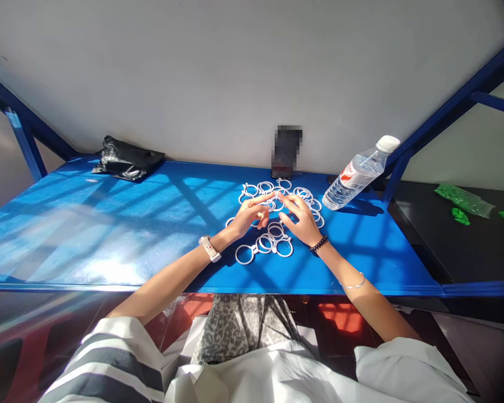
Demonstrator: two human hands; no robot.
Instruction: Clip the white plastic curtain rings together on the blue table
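Many white plastic rings (245, 254) with small eyelets, like curtain rings, lie in a loose pile on the blue tabletop (168, 207). My left hand (250, 215) reaches over the pile's left side, index finger stretched out and the other fingers loosely bent. From the right comes my right hand (303, 219), palm down, fingers apart and thumb spread. Both hands' fingertips meet at a small white piece near the pile's middle; whether they press or only touch it, I cannot tell. Several linked or overlapping rings (284, 246) lie nearer to me, below the hands.
A tilted-looking water bottle (353, 178) stands right of the pile. Behind it, a dark blurred phone-like object (286, 151) leans on the wall. A black plastic bag (128, 159) lies back left. Green items in a clear bag (464, 200) rest on a dark surface at right.
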